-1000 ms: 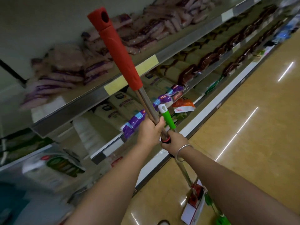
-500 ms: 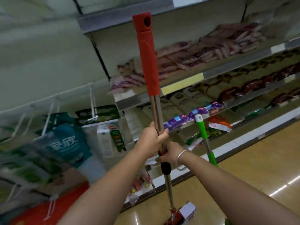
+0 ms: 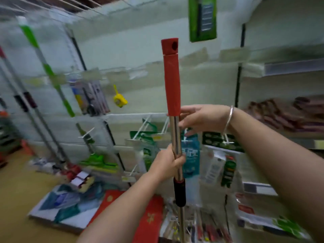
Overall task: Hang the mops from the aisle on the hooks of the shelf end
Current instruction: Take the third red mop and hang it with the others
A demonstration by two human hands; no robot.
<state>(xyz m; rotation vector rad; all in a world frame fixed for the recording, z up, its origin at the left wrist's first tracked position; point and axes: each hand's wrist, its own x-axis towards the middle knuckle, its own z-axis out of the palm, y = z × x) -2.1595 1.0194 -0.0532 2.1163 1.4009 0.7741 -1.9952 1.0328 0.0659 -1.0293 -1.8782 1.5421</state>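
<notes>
Left hand (image 3: 168, 163) grips our red-handled mop (image 3: 172, 81) mid-shaft, frame centre; right hand (image 3: 199, 118) open, fingers reaching at the shaft just under the red grip. Pole near-vertical, hang hole at top, w/ hooks (image 3: 87, 135) center left.

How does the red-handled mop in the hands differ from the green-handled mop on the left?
The red-handled mop stands nearly upright, gripped by the left hand on its metal shaft, right hand open beside it. The green-handled mop leans tilted against the shelf end, with no hand on it. Red grip versus green-and-white grip. Both have long metal shafts.
</notes>
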